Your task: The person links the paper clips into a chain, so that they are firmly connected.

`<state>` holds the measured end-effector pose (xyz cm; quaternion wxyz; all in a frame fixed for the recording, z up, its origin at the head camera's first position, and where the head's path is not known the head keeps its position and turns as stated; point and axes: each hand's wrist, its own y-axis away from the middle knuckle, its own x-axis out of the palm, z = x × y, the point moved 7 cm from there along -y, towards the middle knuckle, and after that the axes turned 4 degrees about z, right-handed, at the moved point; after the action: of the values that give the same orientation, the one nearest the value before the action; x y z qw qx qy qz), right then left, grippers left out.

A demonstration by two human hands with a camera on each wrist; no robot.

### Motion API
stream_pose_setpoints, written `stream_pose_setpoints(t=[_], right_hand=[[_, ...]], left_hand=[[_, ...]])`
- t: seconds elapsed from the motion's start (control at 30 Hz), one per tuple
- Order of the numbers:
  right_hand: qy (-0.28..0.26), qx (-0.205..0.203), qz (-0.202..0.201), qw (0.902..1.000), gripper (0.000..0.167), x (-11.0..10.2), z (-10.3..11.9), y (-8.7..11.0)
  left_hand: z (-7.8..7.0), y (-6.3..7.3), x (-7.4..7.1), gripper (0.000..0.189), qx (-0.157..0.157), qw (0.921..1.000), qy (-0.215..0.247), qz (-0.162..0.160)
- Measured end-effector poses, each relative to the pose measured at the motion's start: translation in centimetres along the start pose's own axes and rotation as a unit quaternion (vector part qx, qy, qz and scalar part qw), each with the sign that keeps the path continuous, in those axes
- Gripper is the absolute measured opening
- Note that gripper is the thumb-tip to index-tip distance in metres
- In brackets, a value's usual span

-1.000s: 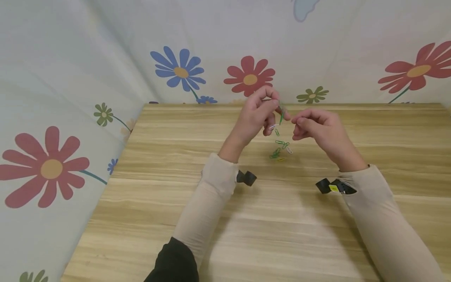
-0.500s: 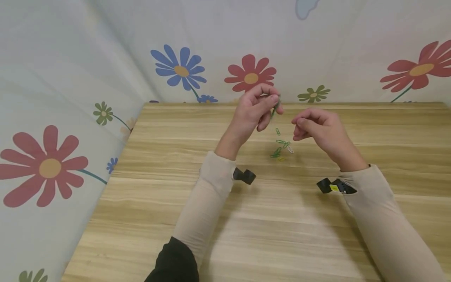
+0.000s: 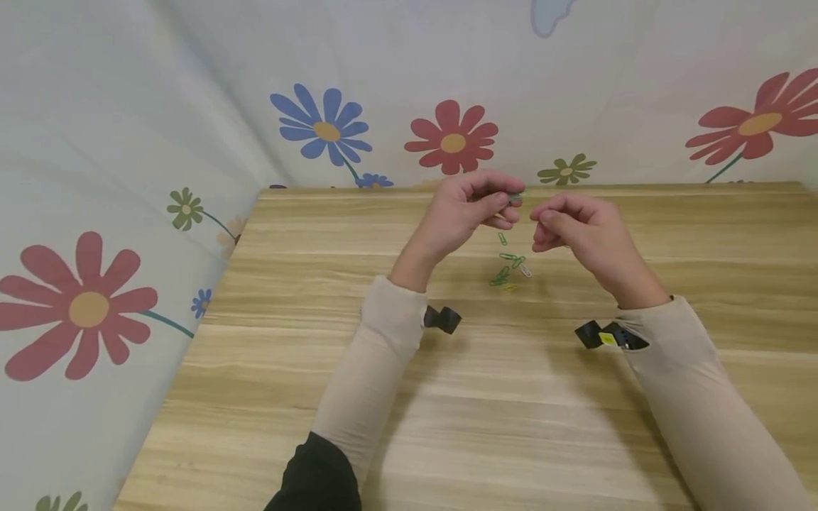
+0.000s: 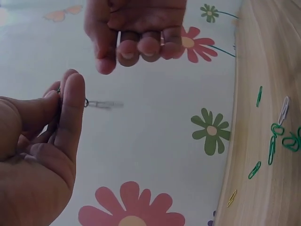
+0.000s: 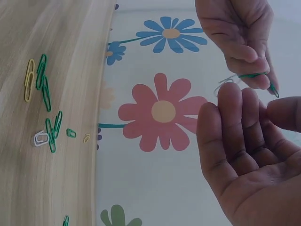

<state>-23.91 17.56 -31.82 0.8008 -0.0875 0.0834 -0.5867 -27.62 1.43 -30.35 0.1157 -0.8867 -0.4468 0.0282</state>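
Note:
My left hand [image 3: 456,213] pinches linked green paper clips [image 5: 254,75] between thumb and fingers. A blurred white paper clip [image 4: 106,104] extends from the fingertips in the left wrist view. Just to the right in the head view is my right hand [image 3: 575,231], its fingers bent and thumb near the index fingertip. Whether anything sits in that pinch cannot be made out. The two hands are close together but apart, raised above the table. Below them lie several loose green paper clips [image 4: 272,150], a white paper clip [image 4: 284,110] and a yellow paper clip [image 5: 29,81].
The wooden table [image 3: 486,411] ends at a back edge just beyond the hands. Behind and to the left hangs a flower-print curtain [image 3: 192,92]. Black wrist cameras [image 3: 450,320] stick out inward from both sleeves.
My left hand dipped and turned; its fingers now point more to the right, and the held clips no longer hang down in the head view. The right hand has hardly moved.

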Motion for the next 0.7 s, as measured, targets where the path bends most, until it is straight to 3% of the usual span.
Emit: stream_pose_setpoints(t=[0.23, 0.4, 0.53, 0.7], right_hand=[[-0.019, -0.026, -0.009, 0.9994, 0.017, -0.1, 0.7, 0.2], [0.084, -0.030, -0.028, 0.9957, 0.014, -0.1, 1.3, 0.4], [0.192, -0.062, -0.051, 0.9782, 0.009, 0.2, 2.1, 0.6], [0.239, -0.118, -0.071, 0.9613, 0.007, 0.7, 2.9, 0.9]], left_hand=[[0.3, 0.0, 1.1, 0.016, -0.023, 0.9973, -0.068, 0.014], [0.6, 0.1, 1.3, 0.016, -0.034, 0.9917, -0.120, 0.033], [1.5, 0.1, 1.2, 0.017, -0.071, 0.9905, -0.097, 0.066], [1.9, 0.2, 1.4, 0.019, -0.105, 0.9879, -0.046, 0.105]])
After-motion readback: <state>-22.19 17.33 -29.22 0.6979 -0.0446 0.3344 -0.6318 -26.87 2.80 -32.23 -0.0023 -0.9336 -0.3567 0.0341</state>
